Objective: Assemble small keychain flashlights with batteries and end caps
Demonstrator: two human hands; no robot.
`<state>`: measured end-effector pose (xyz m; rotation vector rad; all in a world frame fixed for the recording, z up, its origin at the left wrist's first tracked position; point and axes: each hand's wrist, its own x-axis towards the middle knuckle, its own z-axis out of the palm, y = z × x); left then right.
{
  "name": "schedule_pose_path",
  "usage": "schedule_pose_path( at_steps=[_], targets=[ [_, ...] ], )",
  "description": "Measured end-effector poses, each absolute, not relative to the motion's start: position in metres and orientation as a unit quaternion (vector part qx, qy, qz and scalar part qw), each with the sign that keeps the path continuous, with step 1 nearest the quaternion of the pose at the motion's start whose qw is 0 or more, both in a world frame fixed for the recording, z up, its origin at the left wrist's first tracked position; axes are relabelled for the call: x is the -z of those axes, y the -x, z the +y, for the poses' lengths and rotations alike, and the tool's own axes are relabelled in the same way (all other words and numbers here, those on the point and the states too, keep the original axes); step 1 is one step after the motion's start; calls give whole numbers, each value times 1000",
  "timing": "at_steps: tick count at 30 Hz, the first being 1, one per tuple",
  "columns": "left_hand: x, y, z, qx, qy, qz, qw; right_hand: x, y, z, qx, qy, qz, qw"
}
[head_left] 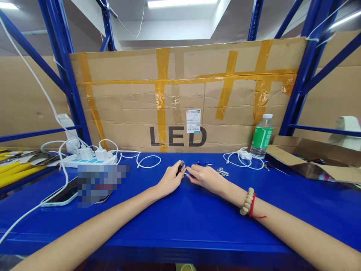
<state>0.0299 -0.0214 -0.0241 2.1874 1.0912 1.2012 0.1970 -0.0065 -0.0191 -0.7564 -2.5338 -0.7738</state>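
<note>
My left hand (169,180) is closed around a small black object with a shiny end (179,168), too small to name. Close beside it, my right hand (208,177) has its fingers bent together over the blue shelf surface (183,222). A thin, pale piece (187,174) shows at its fingertips; what it belongs to is hidden. Just beyond the right hand lies a small blue pen-like piece (209,163). Some small silvery metal parts (222,172) rest to its right.
At left are a white power strip (90,161) with chargers and cables, a phone (60,194) and yellow-handled tools (22,173). A water bottle (262,137), a white cable (239,158) and an opened cardboard box (313,162) stand right. Taped cardboard (126,109) closes the back.
</note>
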Motion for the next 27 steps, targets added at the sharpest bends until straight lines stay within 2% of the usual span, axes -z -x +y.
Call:
schedule_pose_path(
  at_steps=[13, 21, 27],
  targets=[
    [24, -31, -24, -449, -781, 369, 230, 19, -196, -3, 204, 282, -894, 283],
    [25, -30, -24, -434, -785, 380, 225, 6, -205, -3, 140, 317, -846, 405],
    [24, -29, -24, -402, -802, 394, 200, 8, -202, -4, 137, 313, -843, 415]
  ],
)
